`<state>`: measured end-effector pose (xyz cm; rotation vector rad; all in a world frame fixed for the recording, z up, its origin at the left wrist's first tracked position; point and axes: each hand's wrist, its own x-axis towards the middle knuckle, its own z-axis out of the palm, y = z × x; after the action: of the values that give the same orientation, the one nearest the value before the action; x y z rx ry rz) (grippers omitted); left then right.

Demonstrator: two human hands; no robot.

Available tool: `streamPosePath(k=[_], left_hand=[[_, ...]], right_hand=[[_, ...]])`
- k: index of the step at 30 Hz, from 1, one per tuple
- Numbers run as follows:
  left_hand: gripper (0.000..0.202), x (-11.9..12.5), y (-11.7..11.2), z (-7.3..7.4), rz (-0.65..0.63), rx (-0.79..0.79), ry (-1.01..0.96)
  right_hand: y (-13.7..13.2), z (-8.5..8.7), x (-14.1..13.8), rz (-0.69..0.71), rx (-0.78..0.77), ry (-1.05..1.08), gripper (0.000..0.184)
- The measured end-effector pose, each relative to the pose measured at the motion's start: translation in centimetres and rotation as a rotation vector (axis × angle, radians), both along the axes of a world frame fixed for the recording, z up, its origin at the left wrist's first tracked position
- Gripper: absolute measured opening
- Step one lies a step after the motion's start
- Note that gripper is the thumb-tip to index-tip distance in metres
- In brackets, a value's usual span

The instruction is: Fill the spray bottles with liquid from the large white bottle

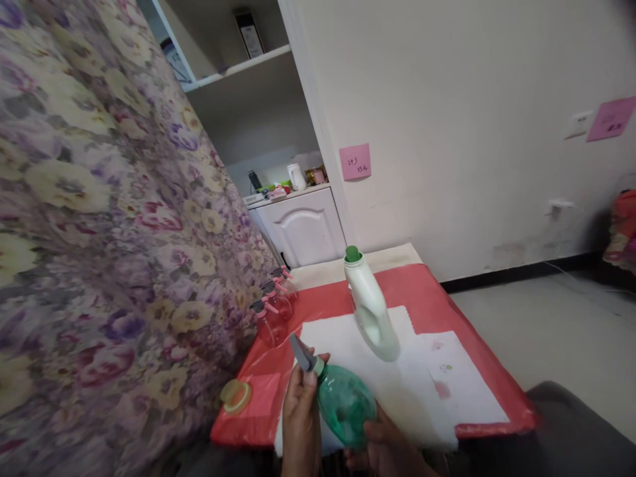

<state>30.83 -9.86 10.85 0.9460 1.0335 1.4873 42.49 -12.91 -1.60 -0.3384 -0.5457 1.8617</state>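
A translucent green spray bottle [346, 405] lies tilted between my hands, its grey spray head [302, 352] pointing up and left. My left hand [301, 411] is closed around the neck just under the head. The bottom of the bottle rests in the fingers of my right hand [385, 440], closed on it at the lower right. Beyond it stands a large pale green jug [371, 308] with a handle; something green shows at its mouth. White paper sheets [328, 334] lie under the jug and bottle.
A red cloth [402, 285] covers the table. Several clear spray bottles [271, 324] with pink parts line its left edge, and a round yellowish lid [236, 396] lies near the front left. A floral curtain [124, 232] hangs close on the left; the wall [447, 165] is behind.
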Motion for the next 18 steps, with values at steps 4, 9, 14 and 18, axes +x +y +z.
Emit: streamPosePath(k=[4,9,14,18], left_hand=[[0.045,0.3,0.0,0.0,0.034,0.057,0.058],[0.044,0.1,0.4,-0.3,0.075,0.012,-0.014],[0.049,-0.2,0.6,-0.2,0.033,-0.041,-0.068],[0.050,-0.3,0.7,-0.2,-0.005,-0.051,-0.047]], right_hand=[[-0.3,1.1,0.1,-0.165,0.033,-0.105,0.086],[-0.2,0.2,-0.1,-0.165,0.059,-0.135,0.081],[0.3,-1.7,-0.9,-0.031,0.058,0.040,0.068],[0.7,-2.4,-1.7,-0.001,0.049,0.129,0.059]])
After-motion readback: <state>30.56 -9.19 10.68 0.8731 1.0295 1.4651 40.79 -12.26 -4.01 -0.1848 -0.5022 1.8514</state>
